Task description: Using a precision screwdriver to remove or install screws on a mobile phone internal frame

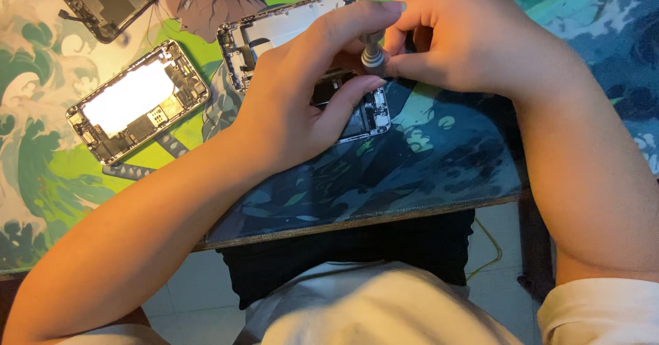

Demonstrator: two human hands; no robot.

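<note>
detached dark phone screen panel (113, 2) at the mat's top left, rectangular, face down

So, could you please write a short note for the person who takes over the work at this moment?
Left hand: rests on the opened phone housing and steadies it, fingers at the screwdriver.
Right hand: pinches the screwdriver upright over the housing.
Second opened housing lies to the left on the printed mat; a detached screen lies at the top left.
Done: both phones are open.
Left: cannot tell which screws remain; the hands hide them.
</note>
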